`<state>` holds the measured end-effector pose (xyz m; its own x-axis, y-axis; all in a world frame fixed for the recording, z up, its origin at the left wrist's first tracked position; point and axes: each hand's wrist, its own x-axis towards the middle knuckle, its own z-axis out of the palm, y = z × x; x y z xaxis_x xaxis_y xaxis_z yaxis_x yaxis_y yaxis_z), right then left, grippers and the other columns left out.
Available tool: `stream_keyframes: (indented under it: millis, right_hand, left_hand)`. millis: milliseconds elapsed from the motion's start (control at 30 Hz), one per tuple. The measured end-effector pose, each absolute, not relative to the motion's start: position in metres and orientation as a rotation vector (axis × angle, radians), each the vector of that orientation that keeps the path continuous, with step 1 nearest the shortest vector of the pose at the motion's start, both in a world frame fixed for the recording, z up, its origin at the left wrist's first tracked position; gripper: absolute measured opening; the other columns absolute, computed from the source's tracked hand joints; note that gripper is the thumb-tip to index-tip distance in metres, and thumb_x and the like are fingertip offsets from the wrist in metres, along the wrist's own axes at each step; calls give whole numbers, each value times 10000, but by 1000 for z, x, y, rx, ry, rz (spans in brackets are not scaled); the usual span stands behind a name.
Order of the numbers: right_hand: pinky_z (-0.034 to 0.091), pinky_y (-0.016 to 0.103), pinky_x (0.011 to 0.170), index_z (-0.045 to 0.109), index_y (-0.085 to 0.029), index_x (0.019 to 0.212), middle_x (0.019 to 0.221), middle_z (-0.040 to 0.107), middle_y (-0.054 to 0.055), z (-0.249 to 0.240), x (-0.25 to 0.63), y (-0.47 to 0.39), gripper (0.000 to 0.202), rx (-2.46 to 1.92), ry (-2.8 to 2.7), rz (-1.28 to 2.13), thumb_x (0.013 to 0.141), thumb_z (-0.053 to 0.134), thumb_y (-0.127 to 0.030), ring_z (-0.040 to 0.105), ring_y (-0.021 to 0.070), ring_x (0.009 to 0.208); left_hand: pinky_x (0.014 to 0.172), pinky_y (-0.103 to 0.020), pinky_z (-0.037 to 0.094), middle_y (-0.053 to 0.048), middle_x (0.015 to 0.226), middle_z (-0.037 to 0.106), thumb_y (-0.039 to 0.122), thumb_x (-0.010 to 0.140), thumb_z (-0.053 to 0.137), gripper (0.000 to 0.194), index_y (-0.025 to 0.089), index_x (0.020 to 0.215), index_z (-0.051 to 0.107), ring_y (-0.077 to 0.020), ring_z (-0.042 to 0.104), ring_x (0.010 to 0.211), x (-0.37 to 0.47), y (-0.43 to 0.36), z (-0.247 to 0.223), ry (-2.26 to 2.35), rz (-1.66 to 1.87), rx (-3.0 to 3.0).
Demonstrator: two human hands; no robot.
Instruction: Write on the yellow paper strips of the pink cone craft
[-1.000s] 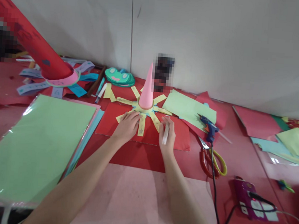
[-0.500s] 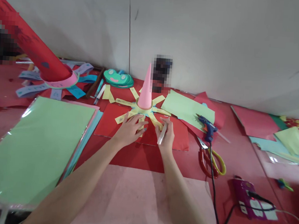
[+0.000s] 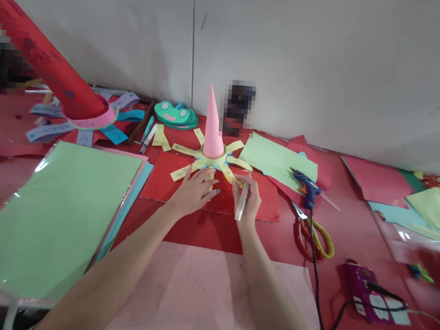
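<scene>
One pink cone (image 3: pixel 212 133), one left hand (image 3: pixel 190 195) spread, one right hand (image 3: pixel 252 203) clamped on one pale stick (image 3: pixel 242 202)

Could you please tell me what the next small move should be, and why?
I would probably bring the pale stick to the front-right yellow strip: the right hand grips the stick like a pen, right beside that strip, while the left hand lies on the strip's other side, fingers spread, and could help steady it.

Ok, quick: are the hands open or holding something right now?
Left hand: open, spread over a yellow strip.
Right hand: holding a pale pen-like stick.
</scene>
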<state>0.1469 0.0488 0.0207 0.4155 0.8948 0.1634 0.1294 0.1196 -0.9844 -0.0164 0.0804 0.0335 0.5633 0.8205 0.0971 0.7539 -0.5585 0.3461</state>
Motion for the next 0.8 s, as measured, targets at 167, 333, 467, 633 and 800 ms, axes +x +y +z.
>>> stream_keyframes:
  millis: [167, 333, 467, 633, 800]
  right_hand:
    - [550, 382, 865, 645, -194, 947, 1015, 673, 70, 25, 145, 46, 222, -1339, -1068, 642, 814, 611, -369, 653, 210, 966]
    - [559, 356, 840, 643, -204, 942, 979, 688, 59, 27, 143, 46, 176, -1324, -1180, 551, 797, 647, -303, 669, 186, 897]
    - [564, 337, 825, 627, -206, 969, 982, 694, 55, 26, 143, 47, 152, -1273, -1261, 481, 825, 622, -254, 680, 170, 881]
    - [558, 331, 842, 614, -214, 983, 992, 702, 39, 24, 144, 47, 153, -1210, -1265, 494, 831, 630, -216, 683, 168, 919]
    - [543, 363, 917, 605, -217, 1013, 1056, 704, 50, 27, 143, 45, 188, -1120, -1281, 614, 830, 640, -201, 663, 184, 1022]
  left_hand:
    - [1159, -543, 100, -86, 1459, 415, 360, 1003, 273, 417, 212, 1314, 508, -226, 358, 1362, -15, 80, 32, 1321, 374, 2523]
    - [1162, -542, 91, -95, 1476, 395, 360, 1009, 248, 446, 190, 1374, 440, -225, 345, 1372, -15, 81, 29, 1345, 382, 2536]
    - [1158, -556, 80, -93, 1484, 383, 383, 1006, 263, 450, 207, 1389, 421, -232, 332, 1381, -15, 81, 30, 1364, 365, 2541]
    - [1155, -565, 64, -80, 1463, 413, 379, 999, 293, 426, 246, 1378, 436, -235, 367, 1360, -15, 81, 30, 1377, 366, 2568]
    - [1152, -562, 101, -85, 1442, 431, 347, 988, 333, 404, 245, 1352, 475, -239, 376, 1352, -15, 80, 29, 1370, 343, 2600]
